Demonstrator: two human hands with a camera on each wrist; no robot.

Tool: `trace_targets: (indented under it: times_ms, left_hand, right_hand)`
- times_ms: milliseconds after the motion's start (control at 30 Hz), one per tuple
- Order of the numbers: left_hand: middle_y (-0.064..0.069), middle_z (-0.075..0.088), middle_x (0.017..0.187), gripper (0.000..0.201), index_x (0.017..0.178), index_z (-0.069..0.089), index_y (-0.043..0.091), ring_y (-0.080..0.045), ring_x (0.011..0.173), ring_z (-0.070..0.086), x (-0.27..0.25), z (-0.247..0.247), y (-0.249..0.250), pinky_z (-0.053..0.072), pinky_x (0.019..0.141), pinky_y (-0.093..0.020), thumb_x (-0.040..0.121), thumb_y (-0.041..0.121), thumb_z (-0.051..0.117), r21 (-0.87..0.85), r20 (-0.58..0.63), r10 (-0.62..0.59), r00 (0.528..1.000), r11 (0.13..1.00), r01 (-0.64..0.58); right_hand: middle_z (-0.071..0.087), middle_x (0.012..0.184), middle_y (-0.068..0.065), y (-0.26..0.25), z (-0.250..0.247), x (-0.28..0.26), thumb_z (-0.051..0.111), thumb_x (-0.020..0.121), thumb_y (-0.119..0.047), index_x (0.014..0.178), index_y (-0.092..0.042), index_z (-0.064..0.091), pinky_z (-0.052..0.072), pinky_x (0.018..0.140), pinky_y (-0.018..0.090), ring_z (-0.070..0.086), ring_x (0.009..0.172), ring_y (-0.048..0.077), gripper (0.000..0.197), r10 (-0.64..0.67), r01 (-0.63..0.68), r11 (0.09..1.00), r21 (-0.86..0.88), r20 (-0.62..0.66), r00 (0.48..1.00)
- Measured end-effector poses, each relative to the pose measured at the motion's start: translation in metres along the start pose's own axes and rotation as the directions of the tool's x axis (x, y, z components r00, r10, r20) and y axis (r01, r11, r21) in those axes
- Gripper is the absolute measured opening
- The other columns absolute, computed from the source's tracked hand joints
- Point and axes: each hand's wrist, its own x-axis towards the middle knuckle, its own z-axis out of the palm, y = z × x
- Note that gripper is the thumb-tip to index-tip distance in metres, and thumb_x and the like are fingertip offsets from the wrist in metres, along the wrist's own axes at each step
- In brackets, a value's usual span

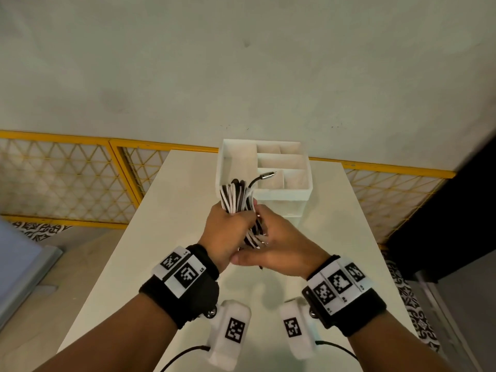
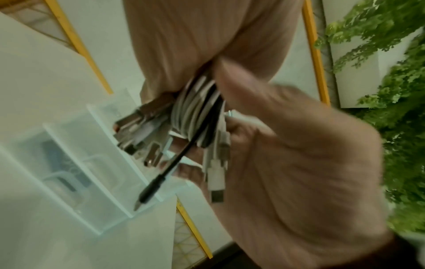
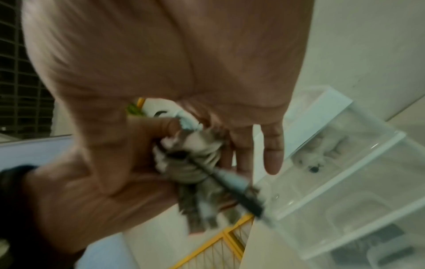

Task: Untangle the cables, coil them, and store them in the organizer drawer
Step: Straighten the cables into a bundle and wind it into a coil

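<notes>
A coiled bundle of black and white cables (image 1: 236, 196) (image 2: 195, 109) (image 3: 190, 163) is held above the table, just in front of the white organizer drawer (image 1: 284, 193) (image 2: 69, 145) (image 3: 345, 163). My left hand (image 1: 233, 221) grips the middle of the coil. My right hand (image 1: 271, 237) holds its lower end, thumb underneath. A black audio jack plug (image 1: 268, 175) (image 2: 149, 191) (image 3: 232, 180) sticks out over the drawer's open compartments. White USB connectors (image 2: 216, 187) hang along my right palm.
The drawer stands at the far edge of a white table (image 1: 174, 237). A yellow mesh fence (image 1: 67, 178) runs behind it. A clear lower drawer (image 3: 379, 245) holds dark items. A dark panel (image 1: 456, 210) is at right, green foliage (image 2: 402, 91) nearby.
</notes>
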Motion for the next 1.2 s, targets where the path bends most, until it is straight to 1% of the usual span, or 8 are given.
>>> trace_targets:
  times_ms: [67,167,267,400,567,800,1100,1200]
  left_hand:
    - [-0.014,0.054,0.063,0.015,0.078,0.06,-0.001,-0.024,0.06,0.058,-0.001,0.003,0.0,0.048,0.052,-0.029,0.078,-0.011,0.049,-0.01,0.049,-0.025,0.998,1.0,0.026]
    - [-0.016,0.058,0.075,0.024,0.091,0.069,-0.001,-0.027,0.072,0.06,-0.001,0.003,-0.006,0.05,0.062,-0.035,0.077,-0.011,0.052,-0.055,0.145,-0.102,0.984,0.992,0.111]
    - [-0.02,0.067,0.086,0.022,0.1,0.071,-0.003,-0.031,0.082,0.066,-0.001,0.003,-0.017,0.054,0.071,-0.038,0.081,-0.006,0.06,-0.07,0.15,-0.145,0.978,0.985,0.157]
    - [-0.016,0.077,0.099,0.023,0.103,0.074,0.007,-0.03,0.094,0.073,-0.002,-0.006,-0.026,0.059,0.082,-0.042,0.081,0.001,0.07,-0.025,0.1,-0.188,0.977,0.981,0.191]
    - [-0.017,0.077,0.095,0.029,0.099,0.074,0.006,-0.031,0.09,0.074,0.002,-0.007,-0.034,0.061,0.077,-0.041,0.073,-0.006,0.067,-0.064,-0.032,-0.23,0.973,0.972,0.228]
    - [-0.019,0.077,0.091,0.027,0.097,0.074,0.005,-0.036,0.086,0.075,0.012,-0.005,-0.053,0.061,0.068,-0.037,0.073,-0.006,0.069,-0.145,-0.144,-0.332,0.932,0.939,0.312]
    - [-0.014,0.076,0.086,0.033,0.087,0.074,0.015,-0.036,0.083,0.074,0.02,0.002,-0.076,0.062,0.073,-0.052,0.056,0.012,0.063,-0.106,-0.271,-0.362,0.892,0.932,0.346]
    - [-0.014,0.077,0.084,0.035,0.09,0.074,0.012,-0.034,0.081,0.074,0.025,0.007,-0.078,0.062,0.074,-0.05,0.056,0.014,0.067,-0.054,-0.232,-0.39,0.891,0.92,0.388]
  right_hand:
    - [0.07,0.114,-0.008,0.0,0.005,0.007,0.089,0.06,-0.016,0.13,-0.028,0.049,0.058,0.093,0.039,0.068,0.108,0.01,0.082,-0.015,0.016,0.999,0.047,-0.032,0.999]
    - [0.073,0.104,0.004,0.009,0.012,0.012,0.079,0.061,0.007,0.121,-0.02,0.058,0.062,0.083,0.043,0.073,0.097,0.018,0.07,-0.019,0.033,0.991,0.129,-0.108,0.994]
    - [0.075,0.1,-0.002,0.024,0.022,0.013,0.076,0.058,-0.001,0.114,-0.021,0.061,0.062,0.082,0.041,0.073,0.094,0.014,0.062,0.022,0.002,0.991,0.133,-0.182,0.983]
    - [0.072,0.091,0.0,0.034,0.022,0.014,0.074,0.057,-0.013,0.1,-0.024,0.058,0.063,0.065,0.045,0.072,0.084,0.024,0.047,0.11,-0.107,0.994,0.028,-0.183,0.977]
    - [0.07,0.086,-0.006,0.037,0.022,0.017,0.073,0.058,-0.026,0.094,-0.03,0.049,0.06,0.074,0.043,0.066,0.09,0.024,0.043,0.094,-0.136,0.971,-0.195,-0.213,0.972]
    - [0.067,0.085,-0.002,0.037,0.023,0.02,0.07,0.071,-0.026,0.097,-0.031,0.036,0.058,0.068,0.04,0.066,0.078,0.029,0.043,0.044,-0.146,0.858,-0.493,-0.213,0.976]
    - [0.067,0.086,-0.002,0.055,0.031,0.025,0.069,0.069,-0.024,0.095,-0.033,0.032,0.059,0.071,0.042,0.067,0.08,0.026,0.046,0.131,-0.199,0.889,-0.412,-0.188,0.973]
    - [0.067,0.088,-0.001,0.064,0.03,0.03,0.07,0.06,-0.03,0.093,-0.033,0.036,0.06,0.073,0.044,0.067,0.083,0.025,0.047,0.204,-0.254,0.914,-0.317,-0.183,0.962]
